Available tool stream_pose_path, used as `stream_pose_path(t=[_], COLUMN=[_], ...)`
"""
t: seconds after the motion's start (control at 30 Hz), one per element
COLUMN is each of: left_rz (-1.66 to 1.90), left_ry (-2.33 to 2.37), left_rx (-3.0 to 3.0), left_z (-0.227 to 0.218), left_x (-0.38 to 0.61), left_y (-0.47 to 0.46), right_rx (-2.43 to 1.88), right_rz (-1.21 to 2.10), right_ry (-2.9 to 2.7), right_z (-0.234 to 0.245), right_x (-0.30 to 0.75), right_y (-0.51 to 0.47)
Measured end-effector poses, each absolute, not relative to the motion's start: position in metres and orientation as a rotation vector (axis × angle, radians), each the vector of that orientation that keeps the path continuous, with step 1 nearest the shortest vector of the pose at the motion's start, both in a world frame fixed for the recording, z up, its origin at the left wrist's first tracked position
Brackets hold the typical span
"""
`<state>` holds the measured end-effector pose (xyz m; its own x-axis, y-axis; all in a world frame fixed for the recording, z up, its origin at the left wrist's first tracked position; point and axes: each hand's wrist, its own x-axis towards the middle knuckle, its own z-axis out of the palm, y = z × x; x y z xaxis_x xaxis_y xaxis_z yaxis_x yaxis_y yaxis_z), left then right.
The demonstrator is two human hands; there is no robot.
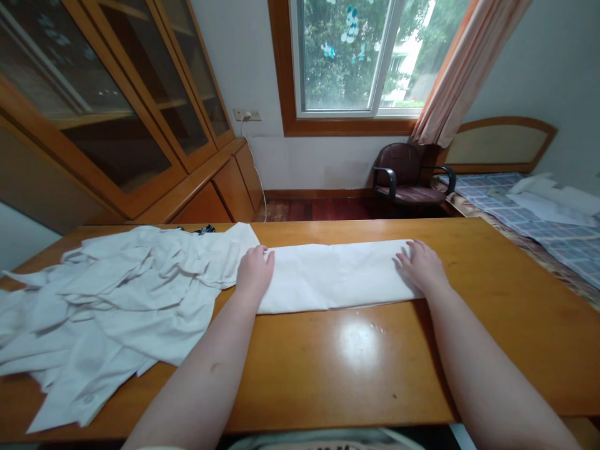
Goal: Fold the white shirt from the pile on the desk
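A white cloth [335, 274] folded into a long flat strip lies across the middle of the wooden table [356, 356]. My left hand [254, 270] rests on the strip's left end, its fingers curled down over the far edge. On the right end lies my right hand [422, 264], palm down with the fingers spread flat on the fabric. Both forearms reach in from the near edge of the table.
A loose heap of white garments [112, 300] covers the table's left part, touching the strip's left end. Behind stand a glass-fronted wooden cabinet [117, 106], a dark office chair [405, 178] under the window, and a bed [539, 215] at right.
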<state>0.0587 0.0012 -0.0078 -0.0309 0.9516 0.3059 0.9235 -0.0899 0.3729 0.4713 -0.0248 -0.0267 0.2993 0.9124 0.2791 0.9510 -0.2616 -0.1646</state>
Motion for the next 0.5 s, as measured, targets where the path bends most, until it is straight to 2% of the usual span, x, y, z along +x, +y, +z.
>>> stream_pose_path(t=[0.1, 0.2, 0.5], left_rz=[0.681, 0.636, 0.923], left_ry=[2.285, 2.244, 2.063], left_rx=[1.937, 1.766, 1.588], left_z=[-0.016, -0.026, -0.043], left_x=[0.031, 0.020, 0.014], left_y=[0.017, 0.026, 0.042], right_rx=[-2.207, -2.208, -2.267], right_rz=[-0.167, -0.107, 0.048], right_ry=[-1.863, -1.987, -2.141], right_z=[-0.035, -0.041, -0.050], right_x=[0.456, 0.450, 0.450], right_y=[-0.020, -0.018, -0.015])
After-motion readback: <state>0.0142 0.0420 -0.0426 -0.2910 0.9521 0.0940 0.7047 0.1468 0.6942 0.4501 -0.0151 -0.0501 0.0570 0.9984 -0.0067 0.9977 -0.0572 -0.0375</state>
